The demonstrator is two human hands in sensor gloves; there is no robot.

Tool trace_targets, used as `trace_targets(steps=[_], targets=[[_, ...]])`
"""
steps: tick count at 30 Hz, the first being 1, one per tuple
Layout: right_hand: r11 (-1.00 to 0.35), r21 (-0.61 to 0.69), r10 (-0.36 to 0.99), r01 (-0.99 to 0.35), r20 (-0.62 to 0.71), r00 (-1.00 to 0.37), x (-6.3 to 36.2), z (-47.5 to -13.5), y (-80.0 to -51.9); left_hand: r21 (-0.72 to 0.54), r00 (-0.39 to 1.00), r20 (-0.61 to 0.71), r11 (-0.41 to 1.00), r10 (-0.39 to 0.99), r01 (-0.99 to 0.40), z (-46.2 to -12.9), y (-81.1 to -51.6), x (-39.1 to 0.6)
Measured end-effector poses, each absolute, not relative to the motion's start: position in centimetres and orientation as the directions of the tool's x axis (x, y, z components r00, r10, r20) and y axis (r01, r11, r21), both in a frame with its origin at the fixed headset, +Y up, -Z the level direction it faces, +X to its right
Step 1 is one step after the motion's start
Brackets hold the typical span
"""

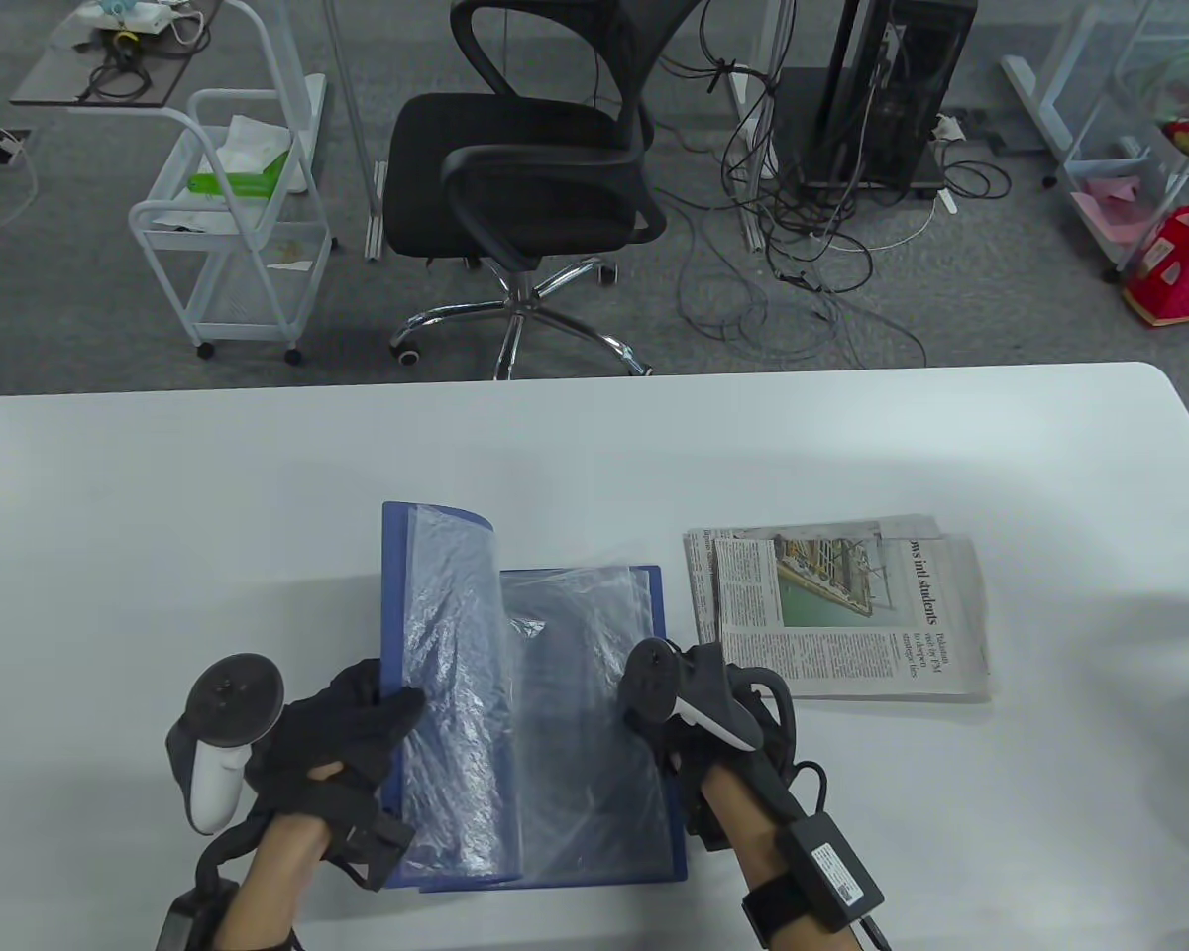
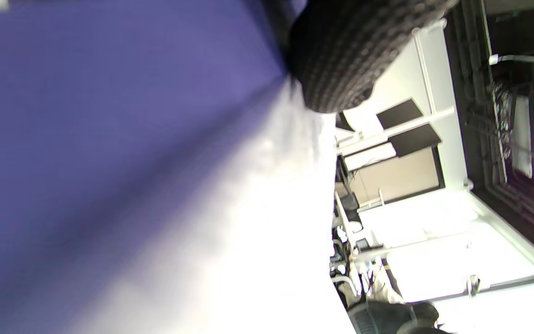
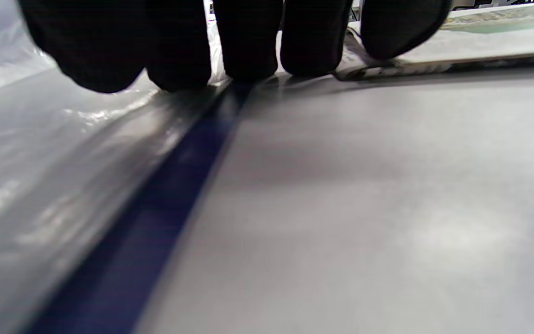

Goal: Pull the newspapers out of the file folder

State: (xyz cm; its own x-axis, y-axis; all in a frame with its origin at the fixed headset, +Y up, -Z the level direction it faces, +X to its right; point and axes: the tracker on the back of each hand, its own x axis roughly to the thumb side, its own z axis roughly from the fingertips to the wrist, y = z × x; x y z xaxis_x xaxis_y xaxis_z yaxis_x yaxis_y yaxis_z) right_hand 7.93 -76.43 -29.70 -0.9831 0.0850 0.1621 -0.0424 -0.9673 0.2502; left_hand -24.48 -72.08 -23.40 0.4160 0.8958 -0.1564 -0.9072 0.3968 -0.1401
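Note:
A blue file folder (image 1: pixel 657 634) lies open near the table's front edge, with clear plastic sleeves (image 1: pixel 565 693) inside. My left hand (image 1: pixel 381 708) grips the raised left cover and the lifted sleeves (image 1: pixel 451 634), thumb on the inner side. In the left wrist view the blue cover (image 2: pixel 109 116) fills the left and one fingertip (image 2: pixel 341 55) lies against it. My right hand (image 1: pixel 699 693) rests on the folder's right edge; in the right wrist view its fingers (image 3: pixel 248 41) press down on the blue edge (image 3: pixel 155 208). Folded newspapers (image 1: pixel 837 609) lie stacked just right of the folder and show in the right wrist view (image 3: pixel 480 41).
The white table (image 1: pixel 258 495) ends at a far edge, with a black office chair (image 1: pixel 535 168) and a white cart (image 1: pixel 233 228) beyond it. Cables and a computer tower (image 1: pixel 882 89) stand at the back right.

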Motion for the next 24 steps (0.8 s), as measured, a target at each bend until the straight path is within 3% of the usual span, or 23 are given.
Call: trace_targets(steps=[4, 9, 18, 23, 24], targets=[[-0.957, 0.248, 0.189, -0.153, 0.129, -0.973, 8.9, -30.0, -76.3, -0.169, 0.481, -0.182, 0.454, 0.858, -0.875, -24.2, -72.3, -21.7], [-0.884, 0.194, 0.445, -0.426, 0.068, -0.893, 11.4, -30.2, -74.2, -0.224, 0.507, -0.199, 0.464, 0.839, -0.857, -25.6, -72.9, -17.4], [-0.809, -0.085, 0.578, -0.582, 0.070, -0.813, 15.3, -29.8, -70.2, -0.308, 0.634, -0.174, 0.570, 0.753, -0.762, -27.6, -73.4, -10.5], [-0.796, -0.144, 0.585, -0.588, 0.067, -0.808, 16.3, -29.6, -69.6, -0.389, 0.620, -0.238, 0.511, 0.748, -0.766, -27.7, -74.4, -8.1], [-0.795, -0.151, 0.585, -0.587, 0.065, -0.809, 16.4, -29.6, -69.6, -0.383, 0.663, -0.196, 0.566, 0.723, -0.730, -27.5, -74.5, -7.6]])
